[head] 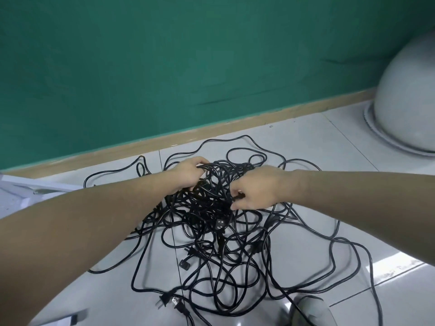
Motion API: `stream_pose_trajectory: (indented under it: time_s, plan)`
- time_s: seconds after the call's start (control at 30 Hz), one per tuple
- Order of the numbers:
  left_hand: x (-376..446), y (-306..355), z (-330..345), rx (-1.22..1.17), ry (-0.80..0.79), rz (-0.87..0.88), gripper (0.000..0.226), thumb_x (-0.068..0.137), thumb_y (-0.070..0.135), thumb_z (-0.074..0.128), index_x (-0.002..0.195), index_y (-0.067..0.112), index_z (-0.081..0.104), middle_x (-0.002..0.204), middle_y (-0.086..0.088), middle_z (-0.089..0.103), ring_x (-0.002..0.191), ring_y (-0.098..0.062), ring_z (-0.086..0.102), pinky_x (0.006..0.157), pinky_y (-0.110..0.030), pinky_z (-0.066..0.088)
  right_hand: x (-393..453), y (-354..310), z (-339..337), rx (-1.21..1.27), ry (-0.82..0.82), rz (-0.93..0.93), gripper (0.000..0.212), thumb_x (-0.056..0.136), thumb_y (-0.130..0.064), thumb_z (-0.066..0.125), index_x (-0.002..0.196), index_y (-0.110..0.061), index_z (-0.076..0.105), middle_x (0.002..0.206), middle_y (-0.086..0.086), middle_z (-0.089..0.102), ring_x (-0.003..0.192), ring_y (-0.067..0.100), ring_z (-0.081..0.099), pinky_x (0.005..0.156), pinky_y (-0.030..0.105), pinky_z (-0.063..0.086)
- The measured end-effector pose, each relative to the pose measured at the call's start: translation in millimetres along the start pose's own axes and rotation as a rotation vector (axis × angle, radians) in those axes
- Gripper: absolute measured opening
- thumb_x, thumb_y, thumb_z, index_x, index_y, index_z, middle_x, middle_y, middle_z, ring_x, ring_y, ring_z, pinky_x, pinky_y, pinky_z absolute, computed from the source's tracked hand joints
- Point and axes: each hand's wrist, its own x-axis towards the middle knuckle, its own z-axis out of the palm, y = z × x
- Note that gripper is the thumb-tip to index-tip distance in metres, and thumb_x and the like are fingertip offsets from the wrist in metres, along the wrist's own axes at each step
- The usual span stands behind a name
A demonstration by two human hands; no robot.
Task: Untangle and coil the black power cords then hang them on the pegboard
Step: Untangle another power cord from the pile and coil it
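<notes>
Fingers of the left hand (188, 173) curl around strands atop the tangled black power cords (219, 231); the right hand (256, 189) pinches a strand just beside it. Loops sprawl outward across the tiled floor (306, 142).

The cords (211, 222) look like matt black rubbery plastic, lying on glossy, smooth pale floor tiles (306, 142). Behind the cords, the wall (164, 67) looks matt green, its skirting (211, 131) wood-toned.
</notes>
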Motion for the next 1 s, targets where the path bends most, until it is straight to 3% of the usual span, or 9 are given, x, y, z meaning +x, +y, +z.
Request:
stream_pose_trajectory:
  time_s: [0.1,0.17,0.23,0.4,0.5,0.63,0.77,0.87,1.0]
  plan:
    - [-14,4,0,0.118,-0.020,0.281,0.066,0.089,-0.008,0.046,0.133,0.040,0.053,0.128,0.002,0.048,0.109,-0.019,0.058,0.081,-0.023,0.050,2,6,-7,0.156,0.114,0.001,0.030,0.102,-0.050,0.046,0.111,-0.033,0.070,0.100,-0.010,0.071,0.097,0.016,0.062,0.084,0.032,0.050]
    - [-29,2,1,0.238,0.012,0.497,0.068,0.083,0.001,0.050,0.141,0.036,0.051,0.142,0.011,0.041,0.138,-0.015,0.039,0.116,-0.035,0.032,1,15,-13,0.421,0.207,-0.005,0.028,0.104,-0.040,0.047,0.105,-0.026,0.072,0.083,-0.016,0.065,0.079,-0.002,0.058,0.073,0.022,0.046]
    - [-41,-2,9,0.386,-0.005,0.612,0.057,0.083,0.026,0.048,0.139,0.032,0.056,0.146,0.013,0.048,0.141,-0.009,0.035,0.126,-0.041,0.012,-3,21,-17,0.637,0.310,-0.032,0.025,0.106,-0.032,0.048,0.094,-0.021,0.067,0.069,-0.016,0.059,0.061,-0.007,0.050,0.060,0.014,0.036]
    - [-30,-14,16,0.438,-0.089,0.573,0.032,0.098,0.054,0.047,0.116,0.036,0.067,0.122,0.021,0.062,0.121,-0.004,0.052,0.112,-0.045,0.039,-21,20,-20,0.988,0.465,-0.126,0.025,0.105,-0.017,0.050,0.082,-0.013,0.057,0.063,-0.006,0.051,0.052,0.002,0.036,0.053,0.015,0.030]
    - [-21,-12,4,0.521,-0.043,0.516,0.049,0.098,0.066,0.033,0.109,0.031,0.067,0.114,0.018,0.062,0.116,-0.009,0.054,0.104,-0.048,0.044,-21,29,-24,1.115,0.549,-0.155,0.030,0.102,-0.030,0.051,0.075,-0.018,0.054,0.063,-0.001,0.040,0.057,0.012,0.031,0.053,0.020,0.025]
    - [-23,-5,-7,0.486,0.068,0.514,0.046,0.101,0.058,0.039,0.069,0.026,0.045,0.075,0.009,0.053,0.084,-0.013,0.053,0.089,-0.045,0.048,-17,59,-18,1.267,0.554,0.028,0.034,0.106,-0.026,0.046,0.072,-0.020,0.048,0.056,-0.012,0.034,0.053,0.009,0.028,0.054,0.025,0.025]
    - [-28,1,-2,0.460,0.025,0.460,0.044,0.104,0.052,0.047,0.078,0.020,0.063,0.071,0.002,0.061,0.074,-0.016,0.058,0.074,-0.031,0.043,-13,77,-23,0.737,0.433,0.290,0.023,0.102,-0.023,0.046,0.102,-0.019,0.068,0.091,-0.005,0.063,0.090,0.020,0.058,0.078,0.029,0.040]
    - [-31,18,2,0.479,-0.025,0.402,0.042,0.103,0.055,0.046,0.075,0.027,0.061,0.069,0.000,0.063,0.066,-0.016,0.059,0.061,-0.030,0.036,-10,48,-31,0.292,0.384,0.143,0.037,0.093,-0.020,0.050,0.127,-0.027,0.061,0.130,-0.001,0.062,0.121,0.022,0.054,0.101,0.031,0.041]
    - [-34,29,6,0.374,-0.027,0.423,0.025,0.104,0.038,0.053,0.081,0.029,0.060,0.079,0.005,0.063,0.075,-0.017,0.056,0.067,-0.031,0.040,6,5,-30,-0.061,0.355,-0.048,0.035,0.095,-0.035,0.049,0.127,-0.020,0.053,0.120,0.007,0.064,0.117,0.029,0.056,0.099,0.042,0.046]
